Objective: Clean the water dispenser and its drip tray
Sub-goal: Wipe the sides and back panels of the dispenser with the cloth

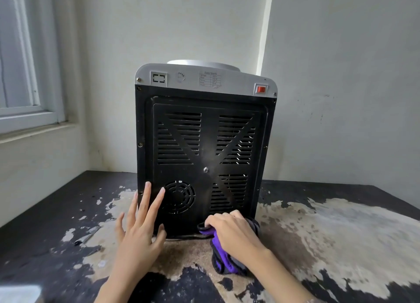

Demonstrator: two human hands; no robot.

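The water dispenser (205, 143) stands on the table with its black vented back panel facing me; its top band is grey with a red switch at the right. My left hand (141, 225) lies flat with straight fingers against the lower left of the back panel, beside the round fan grille. My right hand (234, 232) grips a purple and grey cloth (223, 259) at the panel's bottom edge, right of centre. A black cord runs along the base by the cloth. The dispenser's front and its drip tray are hidden behind the body.
The table (341, 234) is dark with large worn, peeled pale patches. White walls meet in a corner close behind the dispenser. A window (20, 75) with a sill sits at the left.
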